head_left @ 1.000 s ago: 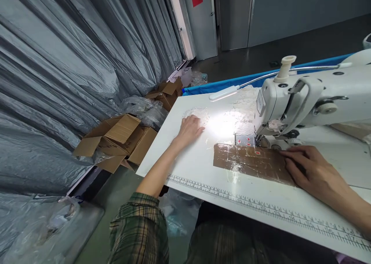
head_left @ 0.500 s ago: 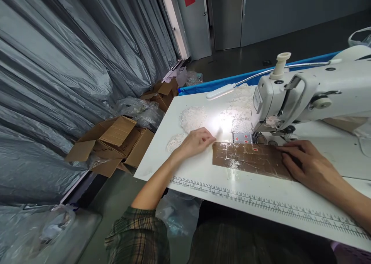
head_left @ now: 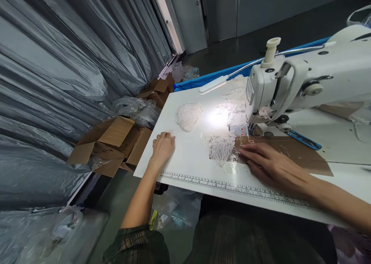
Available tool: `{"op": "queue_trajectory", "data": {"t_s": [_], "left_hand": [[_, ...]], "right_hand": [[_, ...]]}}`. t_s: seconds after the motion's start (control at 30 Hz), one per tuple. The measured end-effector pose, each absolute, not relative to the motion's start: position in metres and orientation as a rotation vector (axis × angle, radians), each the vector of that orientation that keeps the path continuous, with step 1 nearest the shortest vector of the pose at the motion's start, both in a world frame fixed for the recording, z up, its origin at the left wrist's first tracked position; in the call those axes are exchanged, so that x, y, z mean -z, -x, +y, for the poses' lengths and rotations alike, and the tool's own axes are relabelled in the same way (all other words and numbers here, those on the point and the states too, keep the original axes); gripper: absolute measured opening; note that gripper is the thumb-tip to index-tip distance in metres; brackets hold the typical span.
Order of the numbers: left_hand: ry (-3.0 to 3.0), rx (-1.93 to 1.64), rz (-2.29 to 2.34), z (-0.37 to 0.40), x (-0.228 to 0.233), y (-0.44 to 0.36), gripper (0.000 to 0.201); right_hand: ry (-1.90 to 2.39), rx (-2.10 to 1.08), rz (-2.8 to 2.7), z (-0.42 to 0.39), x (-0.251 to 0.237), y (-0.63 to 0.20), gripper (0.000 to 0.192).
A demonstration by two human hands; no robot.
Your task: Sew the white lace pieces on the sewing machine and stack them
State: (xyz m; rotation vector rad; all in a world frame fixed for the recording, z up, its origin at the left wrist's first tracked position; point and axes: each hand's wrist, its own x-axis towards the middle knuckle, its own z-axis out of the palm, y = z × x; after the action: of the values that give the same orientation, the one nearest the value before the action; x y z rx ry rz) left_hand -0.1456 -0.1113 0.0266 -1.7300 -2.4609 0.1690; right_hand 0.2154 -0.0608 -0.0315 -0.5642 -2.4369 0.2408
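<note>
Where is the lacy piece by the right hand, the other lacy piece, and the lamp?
lace piece (head_left: 220, 147), head view, its middle.
second lace piece (head_left: 188, 115), head view, its middle.
lamp (head_left: 213, 84), head view, its white head.

A flat piece of white openwork lace (head_left: 219, 146) lay spread on the counter, roughly shield-shaped, its right edge overlapping the glossy brown taped strip (head_left: 285, 152) and touching the fingertips there. A second, rounded white lace piece (head_left: 188, 115) lay flat farther back and to the left, well apart from the first, near the bright pool of lamplight.
</note>
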Motion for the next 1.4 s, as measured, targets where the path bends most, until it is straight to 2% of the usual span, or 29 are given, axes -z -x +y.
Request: {"op": "queue_trajectory", "data": {"t_s": [0.13,0.37,0.53,0.67,0.77,0.83,0.93,1.03,1.13,1.3,1.4], "left_hand": [[1.755,-0.036,-2.411,-0.1,-0.034,0.154,0.036],[2.409,0.658,-2.06,-0.06,-0.03,0.102,0.026],[2.789,0.724,-1.957,-0.046,-0.01,0.058,0.019],[2.803,0.776,-2.163,-0.038,-0.006,0.05,0.013],[2.893,1.062,-2.363,-0.034,-0.013,0.054,0.014],[2.971,1.277,-2.483,-0.036,-0.022,0.055,0.016],[3.018,1.466,-2.695,-0.042,-0.034,0.049,0.015],[3.115,1.572,-2.796,-0.051,-0.043,0.036,0.017],[3.283,1.632,-2.704,-0.057,-0.047,0.024,0.022],[3.37,1.463,-2.602,-0.05,-0.05,0.023,0.022],[3.252,1.397,-2.51,-0.039,-0.047,0.03,0.021]], "right_hand": [[0.405,-0.224,-2.554,-0.064,0.029,-0.18,0.04],[0.435,-0.287,-2.659,-0.072,0.033,-0.177,0.034],[0.5,-0.403,-2.589,-0.084,0.027,-0.211,0.032],[0.638,-0.659,-2.377,-0.081,0.019,-0.228,0.032],[0.766,-0.896,-2.142,-0.072,0.015,-0.227,0.029],[0.872,-1.129,-1.974,-0.066,0.013,-0.221,0.027],[0.995,-1.577,-1.669,-0.061,0.008,-0.208,0.035],[0.895,-1.931,-1.452,-0.059,0.0,-0.196,0.041],[0.806,-2.097,-1.359,-0.058,-0.005,-0.189,0.034],[0.893,-2.031,-1.394,-0.049,-0.007,-0.197,0.019],[1.045,-1.906,-1.561,-0.038,-0.005,-0.211,0.016]]}}
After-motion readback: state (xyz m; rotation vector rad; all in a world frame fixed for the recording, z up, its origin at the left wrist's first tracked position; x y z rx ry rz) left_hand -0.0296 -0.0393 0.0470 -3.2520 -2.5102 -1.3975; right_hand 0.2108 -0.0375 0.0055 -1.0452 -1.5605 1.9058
